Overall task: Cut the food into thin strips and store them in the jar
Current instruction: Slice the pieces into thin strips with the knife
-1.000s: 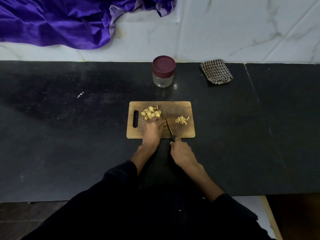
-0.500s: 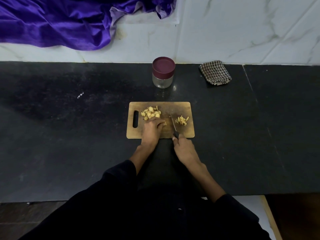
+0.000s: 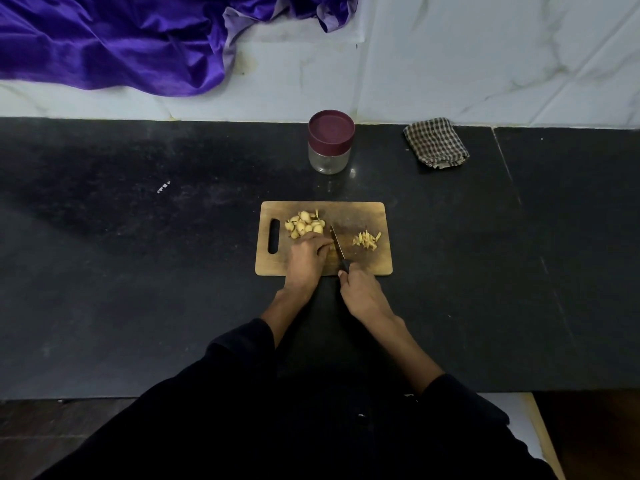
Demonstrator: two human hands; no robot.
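- Food pieces [image 3: 304,223], pale yellow chunks, lay heaped on the left half of the wooden cutting board [image 3: 363,211], just beyond the left hand.
- Cut strips [image 3: 366,240] sat in a small loose pile on the right half of the board, apart from the heap.
- The left hand [image 3: 306,259] rested on the board with its fingers curled down beside the blade, apparently pinning a piece; that piece was hidden, so what it held could not be told.
- The right hand [image 3: 360,294] was clenched round the dark handle of the knife [image 3: 337,244], whose blade lay across the middle of the board, between the two piles.
- The jar [image 3: 330,142] stood on the dark counter [image 3: 138,271] behind the board, its maroon lid on and its glass body seemingly empty.
- A folded checked cloth [image 3: 435,143] lay to the jar's right, and purple fabric [image 3: 114,39] was draped on the ledge above.
- By my judgement the chunks were small, light and firm, liable to roll or skid under the blade; each was best held flat side down, fingertips tucked back.
- The strips looked thin and light, likely to scatter, so gathering them by pinches or scraping them off the board would suit.
- Most of the cutting seemed left to do, and the jar needed opening first.
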